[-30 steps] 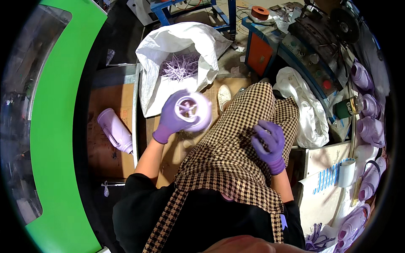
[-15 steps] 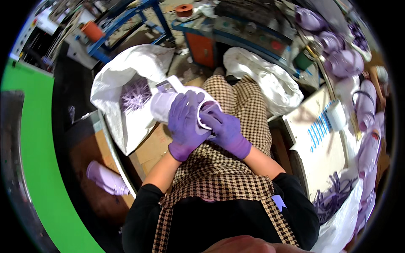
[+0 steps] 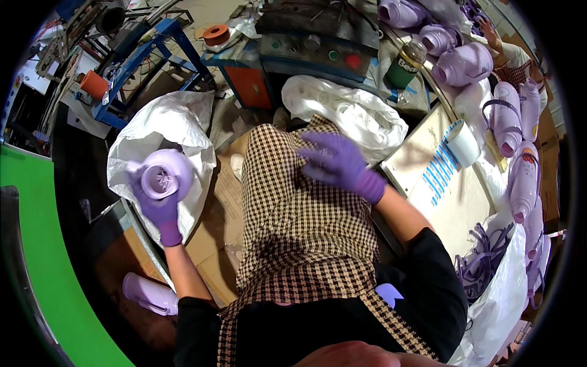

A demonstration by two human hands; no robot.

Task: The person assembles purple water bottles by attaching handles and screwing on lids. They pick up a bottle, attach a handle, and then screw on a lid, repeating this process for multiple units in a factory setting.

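Observation:
Over the mouth of a white woven sack [image 3: 199, 116] on my left, a hollow lilac plastic jug shell [image 3: 177, 171] is held with its round neck turned up toward me. My left hand [image 3: 158, 208], in a purple glove, has its fingers round the shell's near left side. Pale strips show through the neck; whether they lie inside it or in the sack beyond I cannot tell. My right hand [image 3: 339, 162], gloved alike, hovers above my checked apron [image 3: 293, 214] with fingers spread and nothing in them. Another lilac shell [image 3: 150, 293] lies in the low tray at lower left.
To the right stands a pale board [image 3: 452, 196] with blue strips and a white roll [image 3: 463, 145]. Several lilac shells [image 3: 465, 64] line the far right, with purple straps [image 3: 483, 263] nearer. A green bottle [image 3: 406, 64] stands by a machine [image 3: 318, 46]. A co-worker's hand [image 3: 489, 30] shows at upper right.
My left hand has carried the lilac shell from above my lap leftward to the sack and turned it neck-up. My right hand has let go of it and opened. The view has shifted.

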